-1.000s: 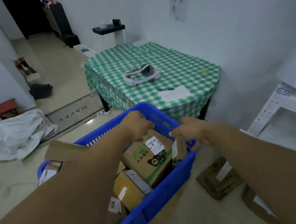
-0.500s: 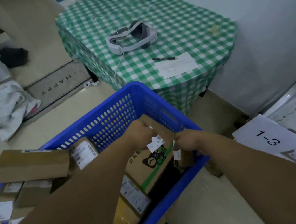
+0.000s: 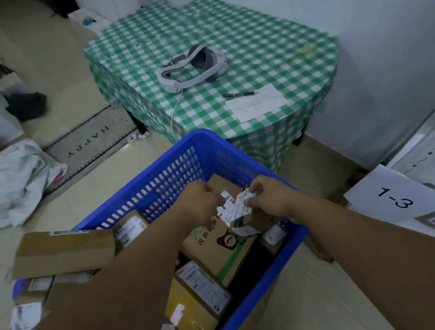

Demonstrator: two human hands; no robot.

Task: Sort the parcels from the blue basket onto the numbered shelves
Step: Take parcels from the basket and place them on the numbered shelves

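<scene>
A blue basket (image 3: 171, 168) full of cardboard parcels stands on the floor in front of me. My left hand (image 3: 199, 204) grips the top edge of a large brown box with green print (image 3: 220, 246) at the basket's far right corner. My right hand (image 3: 269, 199) pinches a small brown parcel with a white label (image 3: 242, 213) just beside that box, a little above the basket's right rim. A longer brown parcel (image 3: 62, 250) lies across the basket's left side. At the right edge a white sign reading 1-3 (image 3: 393, 195) marks a shelf.
A table with a green checked cloth (image 3: 222, 51) stands behind the basket, holding a white headset (image 3: 191, 70), a pen and a sheet of paper. A HAPPY doormat (image 3: 88, 141) and a white sack (image 3: 2, 185) lie on the floor to the left. More parcels sit under the 1-3 sign.
My view has dropped from the room toward the basket. My right hand has lifted the small parcel higher and nearer to my left hand, which stays on the green-printed box.
</scene>
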